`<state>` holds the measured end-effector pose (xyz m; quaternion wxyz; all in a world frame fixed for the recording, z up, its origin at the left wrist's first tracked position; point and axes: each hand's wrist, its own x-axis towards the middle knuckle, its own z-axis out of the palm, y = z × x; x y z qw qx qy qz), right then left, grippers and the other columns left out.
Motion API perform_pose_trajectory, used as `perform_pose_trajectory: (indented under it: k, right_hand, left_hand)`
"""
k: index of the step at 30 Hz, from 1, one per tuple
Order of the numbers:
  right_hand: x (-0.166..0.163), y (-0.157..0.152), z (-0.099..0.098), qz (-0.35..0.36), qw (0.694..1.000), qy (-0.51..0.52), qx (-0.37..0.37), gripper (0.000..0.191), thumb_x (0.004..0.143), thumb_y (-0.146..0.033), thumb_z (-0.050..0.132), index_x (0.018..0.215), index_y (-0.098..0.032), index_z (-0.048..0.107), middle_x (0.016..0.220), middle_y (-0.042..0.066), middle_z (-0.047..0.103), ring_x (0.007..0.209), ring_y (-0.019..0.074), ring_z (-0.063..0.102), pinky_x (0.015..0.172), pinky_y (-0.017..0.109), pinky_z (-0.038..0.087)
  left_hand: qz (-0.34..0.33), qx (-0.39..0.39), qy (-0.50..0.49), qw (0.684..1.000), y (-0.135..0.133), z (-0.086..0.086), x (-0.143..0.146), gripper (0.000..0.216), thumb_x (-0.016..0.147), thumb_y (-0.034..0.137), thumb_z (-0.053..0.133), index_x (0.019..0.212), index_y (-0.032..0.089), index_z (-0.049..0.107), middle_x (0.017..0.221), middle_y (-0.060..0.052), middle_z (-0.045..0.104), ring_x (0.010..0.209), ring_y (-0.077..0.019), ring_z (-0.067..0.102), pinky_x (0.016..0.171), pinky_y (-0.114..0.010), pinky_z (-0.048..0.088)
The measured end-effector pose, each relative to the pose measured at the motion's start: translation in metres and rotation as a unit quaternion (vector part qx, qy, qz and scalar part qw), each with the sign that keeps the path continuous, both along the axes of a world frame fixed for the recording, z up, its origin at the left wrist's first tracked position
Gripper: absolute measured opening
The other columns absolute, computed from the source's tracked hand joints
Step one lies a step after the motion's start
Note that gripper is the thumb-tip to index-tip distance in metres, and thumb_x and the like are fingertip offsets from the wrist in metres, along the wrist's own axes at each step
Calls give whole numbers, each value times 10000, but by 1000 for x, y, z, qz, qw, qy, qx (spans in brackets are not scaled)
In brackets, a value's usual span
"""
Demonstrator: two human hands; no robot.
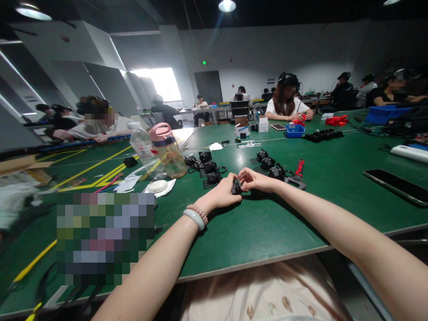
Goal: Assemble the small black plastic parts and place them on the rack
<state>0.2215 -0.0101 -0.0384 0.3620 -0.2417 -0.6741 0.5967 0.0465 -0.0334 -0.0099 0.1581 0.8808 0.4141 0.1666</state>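
My left hand (222, 192) is closed around a small black plastic part (236, 187) just above the green table. From the other side, the fingers of my right hand (256, 180) are bent in against the same part, thumb and fingertips at its edge. Its exact kind is hidden by my fingers. Beyond my left hand lies a group of black parts (211, 167) with round bodies and flat slatted bases. A similar group of black pieces (267, 162) sits past my right hand, beside a red-and-black tool (299, 171).
A pink-lidded drink bottle (169, 151) and a clear plastic bottle (142, 142) stand to the left. A dark phone (397, 185) lies at right. Farther back are a blue tray (294, 130), small boxes and a seated person (288, 100). The table's front edge (254, 264) runs below my forearms.
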Motion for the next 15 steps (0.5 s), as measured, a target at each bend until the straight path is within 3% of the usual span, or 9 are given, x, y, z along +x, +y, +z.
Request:
perform_pose_trajectory:
  k: [15]
  right_hand:
    - [-3,0,-2,-13,1000,-17,12,285,587,-185,625,816,-151,459,678,-37,495,579,67,467,557,215,383]
  left_hand:
    - [-10,5,-24,1000,1,-3,-1,440,578,277,549,974,160,395,868,-43,494,760,-176,492,678,-296,378]
